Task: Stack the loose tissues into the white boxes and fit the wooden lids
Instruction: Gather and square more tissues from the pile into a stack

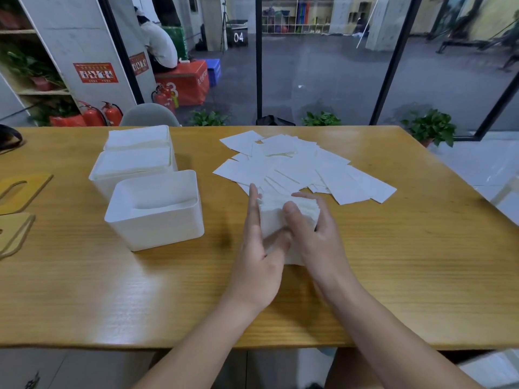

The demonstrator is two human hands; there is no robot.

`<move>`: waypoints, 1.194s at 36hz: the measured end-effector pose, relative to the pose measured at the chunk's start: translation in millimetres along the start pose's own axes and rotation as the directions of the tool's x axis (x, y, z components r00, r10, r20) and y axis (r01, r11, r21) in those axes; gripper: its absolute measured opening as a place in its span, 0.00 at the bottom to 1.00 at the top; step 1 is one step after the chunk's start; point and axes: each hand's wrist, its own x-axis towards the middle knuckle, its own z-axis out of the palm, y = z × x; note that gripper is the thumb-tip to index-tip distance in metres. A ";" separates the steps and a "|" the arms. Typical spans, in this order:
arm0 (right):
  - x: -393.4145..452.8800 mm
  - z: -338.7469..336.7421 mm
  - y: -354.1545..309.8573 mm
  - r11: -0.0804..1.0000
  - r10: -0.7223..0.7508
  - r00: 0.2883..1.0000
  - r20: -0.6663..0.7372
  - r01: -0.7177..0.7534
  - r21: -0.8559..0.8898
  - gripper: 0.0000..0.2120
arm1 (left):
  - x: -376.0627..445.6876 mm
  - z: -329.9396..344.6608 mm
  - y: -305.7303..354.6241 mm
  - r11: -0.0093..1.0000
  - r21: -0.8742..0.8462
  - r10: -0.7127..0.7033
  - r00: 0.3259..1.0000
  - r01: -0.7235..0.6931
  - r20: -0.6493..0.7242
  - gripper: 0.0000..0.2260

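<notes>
A thick stack of white tissues (276, 219) stands on the wooden table (168, 290) between my two hands. My left hand (259, 248) presses its left side and my right hand (314, 228) wraps its right side and top. Behind them several loose tissues (297, 167) lie spread out flat. Three white boxes stand in a row at the left: the nearest box (157, 211) is partly filled, the middle box (132, 167) and the far box (139, 138) are full of tissues. Two wooden lids (21, 189) (14, 234) lie at the table's left edge.
A dark object (8, 136) sits at the far left corner of the table. A grey chair back (150, 115) and potted plants (431, 127) stand beyond the far edge, in front of glass panels. A person sits on a red box in the background.
</notes>
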 end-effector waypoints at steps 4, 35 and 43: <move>-5.9 0.0 4.2 0.998 -0.056 0.998 -0.042 0.056 -0.002 0.29 | -2.9 2.0 -2.4 0.998 0.021 0.053 0.997 -0.052 -0.053 0.33; -8.6 -0.8 5.0 0.996 -0.061 0.997 0.048 0.064 -0.063 0.23 | -11.2 7.8 -2.0 0.993 0.099 0.082 0.989 -0.070 -0.123 0.28; -6.9 -5.6 4.3 0.999 -0.008 0.997 0.083 0.011 -0.041 0.28 | -4.8 0.6 0.2 0.991 -0.131 -0.035 0.991 0.017 -0.132 0.41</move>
